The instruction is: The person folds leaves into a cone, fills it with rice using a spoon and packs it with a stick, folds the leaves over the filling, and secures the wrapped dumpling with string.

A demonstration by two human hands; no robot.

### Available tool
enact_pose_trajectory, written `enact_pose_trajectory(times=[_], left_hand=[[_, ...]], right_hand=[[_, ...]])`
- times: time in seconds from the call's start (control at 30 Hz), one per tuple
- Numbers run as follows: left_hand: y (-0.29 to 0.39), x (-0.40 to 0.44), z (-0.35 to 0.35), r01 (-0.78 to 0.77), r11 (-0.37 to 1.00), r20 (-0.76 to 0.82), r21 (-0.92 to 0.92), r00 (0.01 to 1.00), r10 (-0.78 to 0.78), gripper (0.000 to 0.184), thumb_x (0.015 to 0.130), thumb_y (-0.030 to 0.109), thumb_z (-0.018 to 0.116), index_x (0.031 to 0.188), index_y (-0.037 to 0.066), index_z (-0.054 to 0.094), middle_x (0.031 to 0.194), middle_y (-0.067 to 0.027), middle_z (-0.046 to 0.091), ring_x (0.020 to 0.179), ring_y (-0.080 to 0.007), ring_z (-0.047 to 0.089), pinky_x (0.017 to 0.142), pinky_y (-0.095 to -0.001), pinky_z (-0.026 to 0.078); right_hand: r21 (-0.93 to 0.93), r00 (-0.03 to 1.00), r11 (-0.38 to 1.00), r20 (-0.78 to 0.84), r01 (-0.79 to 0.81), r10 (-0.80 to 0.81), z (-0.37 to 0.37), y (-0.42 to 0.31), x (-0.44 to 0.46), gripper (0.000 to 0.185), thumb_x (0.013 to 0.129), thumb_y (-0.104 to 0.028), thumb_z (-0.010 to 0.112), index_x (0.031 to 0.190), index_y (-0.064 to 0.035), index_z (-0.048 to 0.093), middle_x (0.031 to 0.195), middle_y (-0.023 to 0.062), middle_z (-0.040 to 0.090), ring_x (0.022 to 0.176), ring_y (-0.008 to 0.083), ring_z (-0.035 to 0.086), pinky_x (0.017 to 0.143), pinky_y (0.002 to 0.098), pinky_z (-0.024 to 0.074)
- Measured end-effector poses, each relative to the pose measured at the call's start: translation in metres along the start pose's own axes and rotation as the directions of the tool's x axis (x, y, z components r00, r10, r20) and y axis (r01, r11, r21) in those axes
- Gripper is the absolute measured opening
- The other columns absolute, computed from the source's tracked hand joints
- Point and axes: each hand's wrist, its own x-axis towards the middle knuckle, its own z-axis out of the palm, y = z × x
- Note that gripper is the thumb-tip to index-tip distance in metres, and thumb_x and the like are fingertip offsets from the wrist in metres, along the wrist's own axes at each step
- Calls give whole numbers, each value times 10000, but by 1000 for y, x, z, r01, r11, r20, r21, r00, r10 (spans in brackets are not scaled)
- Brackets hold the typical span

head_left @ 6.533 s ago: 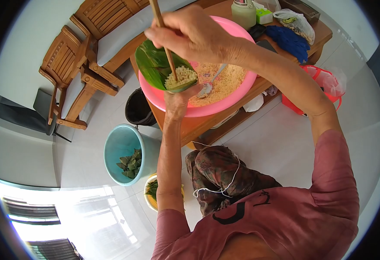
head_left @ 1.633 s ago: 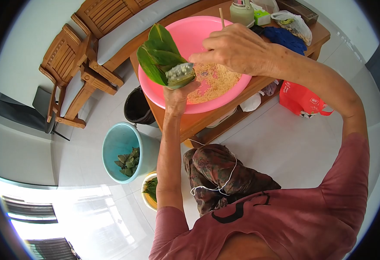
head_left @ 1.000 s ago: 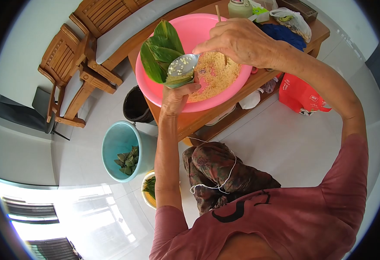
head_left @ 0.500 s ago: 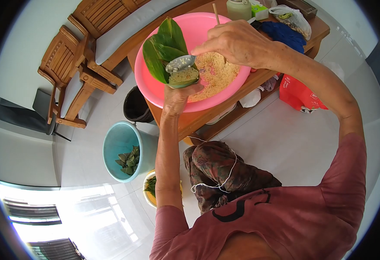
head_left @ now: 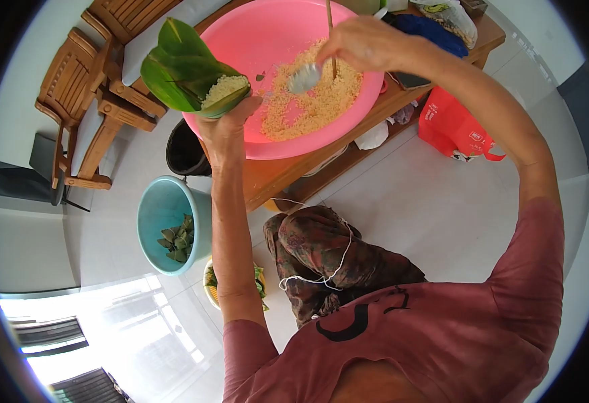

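My left hand [head_left: 228, 127] is wrapped round a cone of green leaves [head_left: 181, 67], tilted at the left rim of the pink basin [head_left: 230, 50]. Pale rice [head_left: 224, 89] fills the cone's open end. In my right hand [head_left: 361, 43] is a metal spoon [head_left: 304, 79], its bowl over the loose rice [head_left: 314, 111] in the basin. A wooden stick [head_left: 330, 27] stands upright in that rice, close beside my right hand's fingers.
The basin sits on a wooden table [head_left: 267, 187]. Below left are a black bin [head_left: 187, 151], a teal bucket [head_left: 148, 218] with leaf-wrapped parcels [head_left: 179, 238], and a yellow basket [head_left: 210, 285] with leaves. A red bag [head_left: 452, 124] lies at the right.
My left hand and the leaf cone have moved left, away from the spoon. The spoon has left the cone's opening and is now over the basin's rice. The whole view has shifted somewhat.
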Motion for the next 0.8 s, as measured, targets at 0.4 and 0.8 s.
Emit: enact_pose_trajectory(times=[0.4, 0.8], left_hand=[[-8, -14, 3, -1, 992, -96, 126, 995, 14, 291, 605, 33, 716, 870, 20, 596, 833, -25, 594, 745, -131, 554, 697, -271, 455], [0, -16, 9, 78, 981, -66, 179, 996, -67, 296, 596, -59, 682, 858, 24, 573, 798, -47, 573, 746, -142, 556, 689, -264, 462]], right_hand=[[-134, 972, 977, -150, 163, -183, 94, 9, 39, 309, 654, -2, 585, 859, -202, 701, 662, 65, 573, 714, 242, 594, 678, 363, 480], [180, 887, 984, 456, -15, -70, 48, -1, 10, 221, 734, -26, 591, 904, -132, 685, 763, 86, 610, 767, 270, 584, 656, 377, 466]])
